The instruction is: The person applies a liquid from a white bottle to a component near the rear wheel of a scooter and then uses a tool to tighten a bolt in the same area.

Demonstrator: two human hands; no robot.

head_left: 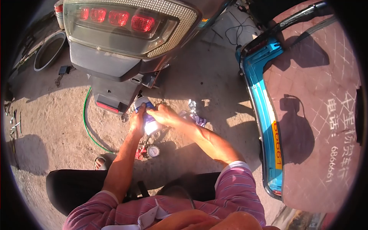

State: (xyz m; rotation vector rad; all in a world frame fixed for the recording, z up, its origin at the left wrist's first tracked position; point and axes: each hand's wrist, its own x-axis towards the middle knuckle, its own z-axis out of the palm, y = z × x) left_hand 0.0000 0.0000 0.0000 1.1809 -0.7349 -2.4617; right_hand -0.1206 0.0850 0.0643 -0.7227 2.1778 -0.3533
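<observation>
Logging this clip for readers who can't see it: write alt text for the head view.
The left hand and right hand hold a white-and-blue bottle near a vehicle's rear light. A green hose curves across the ground; a round gauge shows nearer the body.

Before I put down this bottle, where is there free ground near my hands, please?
Bare ground lies between the green hose and the tools at far left, and between the purple item and the blue frame. It is crowded just below the bottle, by the pressure gauge.
</observation>
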